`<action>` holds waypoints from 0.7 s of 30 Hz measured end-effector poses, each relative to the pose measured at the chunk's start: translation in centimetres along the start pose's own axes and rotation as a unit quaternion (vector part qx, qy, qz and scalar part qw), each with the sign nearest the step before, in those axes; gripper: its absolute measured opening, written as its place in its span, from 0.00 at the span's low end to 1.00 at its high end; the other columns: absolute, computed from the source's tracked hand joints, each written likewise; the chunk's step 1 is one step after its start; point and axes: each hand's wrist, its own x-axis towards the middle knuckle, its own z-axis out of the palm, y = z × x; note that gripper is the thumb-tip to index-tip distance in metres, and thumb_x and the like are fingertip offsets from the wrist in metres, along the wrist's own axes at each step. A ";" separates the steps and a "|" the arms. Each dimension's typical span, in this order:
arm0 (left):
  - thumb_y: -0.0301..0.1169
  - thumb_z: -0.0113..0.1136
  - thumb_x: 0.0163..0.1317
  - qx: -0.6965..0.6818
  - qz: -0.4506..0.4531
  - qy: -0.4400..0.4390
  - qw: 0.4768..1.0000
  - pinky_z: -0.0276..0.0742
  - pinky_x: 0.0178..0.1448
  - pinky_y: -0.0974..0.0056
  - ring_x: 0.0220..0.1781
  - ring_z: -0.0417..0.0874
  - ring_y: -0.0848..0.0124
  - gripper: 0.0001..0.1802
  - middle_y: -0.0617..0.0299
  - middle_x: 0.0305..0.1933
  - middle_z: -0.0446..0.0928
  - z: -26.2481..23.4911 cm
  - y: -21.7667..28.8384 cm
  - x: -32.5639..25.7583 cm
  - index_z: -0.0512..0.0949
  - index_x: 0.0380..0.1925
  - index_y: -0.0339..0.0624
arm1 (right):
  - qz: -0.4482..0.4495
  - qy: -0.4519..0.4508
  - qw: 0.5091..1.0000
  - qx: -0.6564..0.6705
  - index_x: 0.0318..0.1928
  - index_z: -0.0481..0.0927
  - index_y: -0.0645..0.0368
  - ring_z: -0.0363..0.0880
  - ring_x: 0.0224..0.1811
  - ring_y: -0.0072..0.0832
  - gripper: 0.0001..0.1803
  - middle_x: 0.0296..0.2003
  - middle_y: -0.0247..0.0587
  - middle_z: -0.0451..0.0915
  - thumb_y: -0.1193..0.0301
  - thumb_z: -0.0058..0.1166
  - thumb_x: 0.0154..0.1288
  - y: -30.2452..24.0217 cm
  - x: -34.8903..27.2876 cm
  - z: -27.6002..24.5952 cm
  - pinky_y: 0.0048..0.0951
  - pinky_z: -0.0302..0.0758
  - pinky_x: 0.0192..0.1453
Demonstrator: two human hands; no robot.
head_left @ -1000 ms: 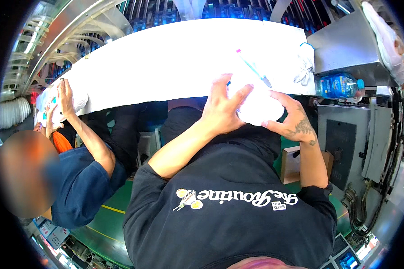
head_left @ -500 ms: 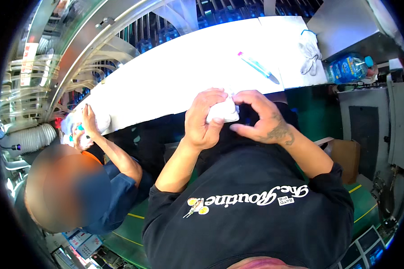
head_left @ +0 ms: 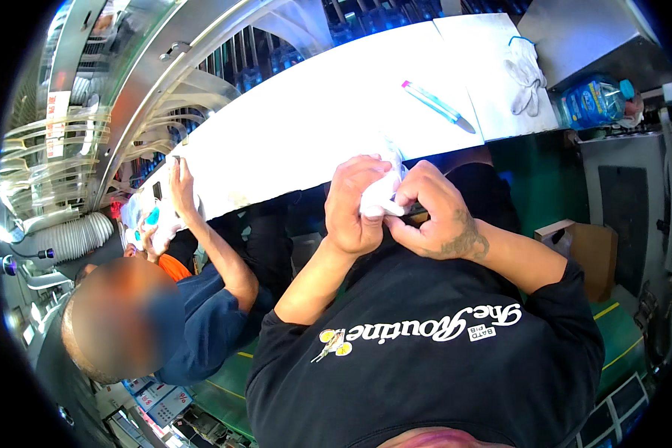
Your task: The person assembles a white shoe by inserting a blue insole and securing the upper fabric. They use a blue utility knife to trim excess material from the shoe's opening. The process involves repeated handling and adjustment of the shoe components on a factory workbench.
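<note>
At frame centre, our left hand (head_left: 349,210) and right hand (head_left: 439,214) are clamping a cloth (head_left: 379,196) in their grips; a blue tool (head_left: 438,107) is lying upper right.

Black T-shirt (head_left: 425,381) with short, loose sleeves (head_left: 282,340); across its front, curly white lettering (head_left: 393,333), a small white label (head_left: 482,333) and a little picture (head_left: 342,349) with yellow rounds. A dark tattoo (head_left: 467,244) marks the right hand (head_left: 431,216).
</note>
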 end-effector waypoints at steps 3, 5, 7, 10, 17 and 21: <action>0.51 0.54 0.84 0.011 0.009 -0.007 1.000 0.82 0.65 0.44 0.58 0.86 0.44 0.28 0.45 0.55 0.86 0.5 0.2 -0.2 0.82 0.54 0.33 | -0.036 0.018 0.999 -0.013 0.41 0.75 0.57 0.77 0.37 0.42 0.22 0.38 0.44 0.75 0.80 0.75 0.49 0.0 -0.5 0.3 0.41 0.76 0.40; 0.51 0.54 0.83 0.008 0.006 -0.019 1.000 0.81 0.65 0.44 0.59 0.86 0.45 0.27 0.45 0.55 0.85 0.3 0.3 0.0 0.82 0.55 0.33 | -0.063 0.009 0.998 -0.027 0.40 0.74 0.57 0.78 0.37 0.44 0.22 0.37 0.45 0.75 0.80 0.75 0.48 0.3 -0.8 0.2 0.42 0.77 0.41; 0.51 0.55 0.83 0.010 0.014 -0.061 0.998 0.80 0.66 0.44 0.59 0.86 0.45 0.27 0.45 0.55 0.85 -0.3 0.3 0.6 0.82 0.56 0.34 | -0.095 -0.022 0.995 -0.035 0.39 0.74 0.57 0.79 0.38 0.45 0.22 0.37 0.46 0.75 0.80 0.74 0.47 1.1 -0.7 -0.3 0.42 0.78 0.41; 0.50 0.72 0.70 -0.021 0.040 -0.151 0.988 0.77 0.68 0.44 0.60 0.85 0.48 0.27 0.50 0.55 0.85 -1.7 -0.4 1.4 0.84 0.55 0.38 | -0.107 -0.105 0.989 0.004 0.39 0.74 0.58 0.81 0.38 0.46 0.21 0.38 0.46 0.76 0.80 0.72 0.47 1.9 0.2 -2.1 0.42 0.79 0.41; 0.43 0.91 0.47 -0.005 0.056 -0.200 0.978 0.74 0.71 0.43 0.58 0.88 0.57 0.29 0.59 0.48 0.86 -1.6 0.8 0.9 0.86 0.45 0.45 | -0.124 -0.190 0.973 0.049 0.34 0.77 0.56 0.82 0.35 0.43 0.15 0.32 0.41 0.77 0.75 0.74 0.52 3.3 0.7 -3.6 0.41 0.79 0.40; 0.41 0.87 0.53 0.011 0.043 -0.175 0.984 0.76 0.72 0.42 0.58 0.90 0.54 0.25 0.54 0.50 0.88 -2.1 0.9 1.0 0.86 0.46 0.42 | -0.028 -0.183 0.976 0.116 0.40 0.78 0.56 0.83 0.35 0.38 0.21 0.33 0.39 0.79 0.72 0.78 0.50 4.2 1.0 -3.1 0.37 0.80 0.40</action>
